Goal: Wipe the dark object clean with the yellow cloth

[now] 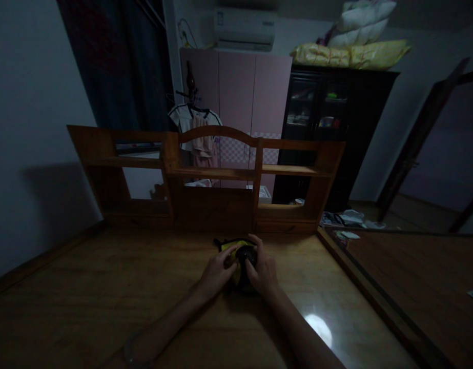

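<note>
Dark rounded object (246,252) is against a yellow-and-black item (225,246) over the wooden surface (136,277). Right hand (264,272) grips it, half-curled; left hand (216,274) bends just beside it, hold unclear. Even pressure from 2 sides should steady it.

Couldn't read any text tbh (the air conditioner (244,32) had a label (220,19), but it was way too small).

Pink wardrobe (236,92), black cabinet (369,107), curtain (117,66)
</note>
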`<act>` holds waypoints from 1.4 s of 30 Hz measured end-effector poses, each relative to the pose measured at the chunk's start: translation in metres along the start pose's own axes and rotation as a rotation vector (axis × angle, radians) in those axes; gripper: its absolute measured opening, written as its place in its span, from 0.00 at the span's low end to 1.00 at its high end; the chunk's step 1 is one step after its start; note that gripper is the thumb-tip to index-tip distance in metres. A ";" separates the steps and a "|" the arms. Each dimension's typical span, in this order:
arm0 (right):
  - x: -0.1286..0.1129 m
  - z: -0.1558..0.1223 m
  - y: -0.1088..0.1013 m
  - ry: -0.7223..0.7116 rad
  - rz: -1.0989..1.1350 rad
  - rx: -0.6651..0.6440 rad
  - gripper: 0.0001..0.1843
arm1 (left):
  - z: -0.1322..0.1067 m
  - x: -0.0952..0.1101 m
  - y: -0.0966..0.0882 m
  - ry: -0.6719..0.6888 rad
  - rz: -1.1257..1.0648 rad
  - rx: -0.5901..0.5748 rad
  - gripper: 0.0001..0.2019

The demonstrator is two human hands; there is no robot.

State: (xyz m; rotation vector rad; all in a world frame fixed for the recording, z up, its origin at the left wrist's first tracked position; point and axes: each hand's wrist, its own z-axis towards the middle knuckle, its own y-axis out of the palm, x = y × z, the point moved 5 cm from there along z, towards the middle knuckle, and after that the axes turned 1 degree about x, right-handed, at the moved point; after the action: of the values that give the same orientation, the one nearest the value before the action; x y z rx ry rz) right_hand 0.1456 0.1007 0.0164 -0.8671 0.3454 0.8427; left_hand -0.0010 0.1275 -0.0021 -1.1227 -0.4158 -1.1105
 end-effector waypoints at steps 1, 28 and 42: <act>0.000 0.000 0.000 -0.001 0.001 0.000 0.35 | 0.000 0.000 0.000 -0.002 0.008 0.004 0.23; 0.000 0.001 -0.001 -0.010 0.037 -0.037 0.34 | -0.001 0.001 -0.001 0.027 0.012 0.016 0.23; 0.000 0.001 0.001 -0.019 0.005 -0.052 0.34 | -0.001 0.003 -0.003 0.011 0.040 0.019 0.23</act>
State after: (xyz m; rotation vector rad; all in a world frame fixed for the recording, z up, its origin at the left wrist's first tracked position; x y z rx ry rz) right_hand 0.1447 0.1014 0.0167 -0.9063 0.3107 0.8674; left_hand -0.0026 0.1248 0.0012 -1.1030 -0.3930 -1.0756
